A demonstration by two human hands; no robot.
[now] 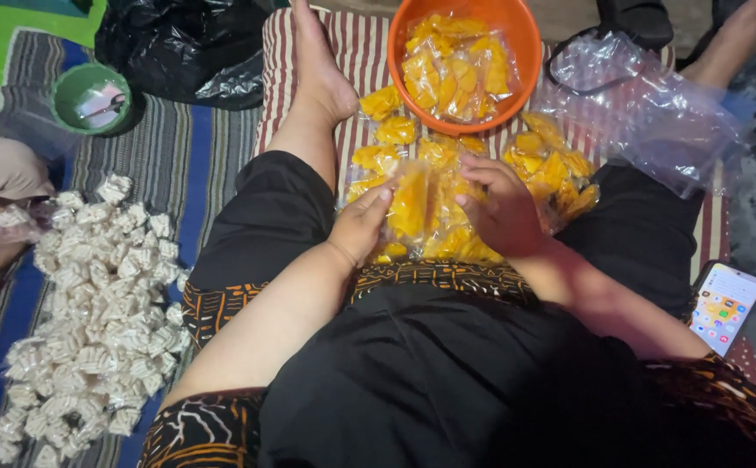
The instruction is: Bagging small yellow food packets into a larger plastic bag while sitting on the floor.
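Clear plastic packet of orange-yellow chips (421, 212) held over the lap, near the striped mat's near edge, left hand (359, 227) and right hand (503, 208) pinching its sides. Mid-packing; sealing needs steady grip. Orange plastic bowl (464, 61) beyond.

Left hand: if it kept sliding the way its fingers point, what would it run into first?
The left hand points up and right, already on the clear bag of yellow chips. Past it, probably the right hand, though depth is unclear.
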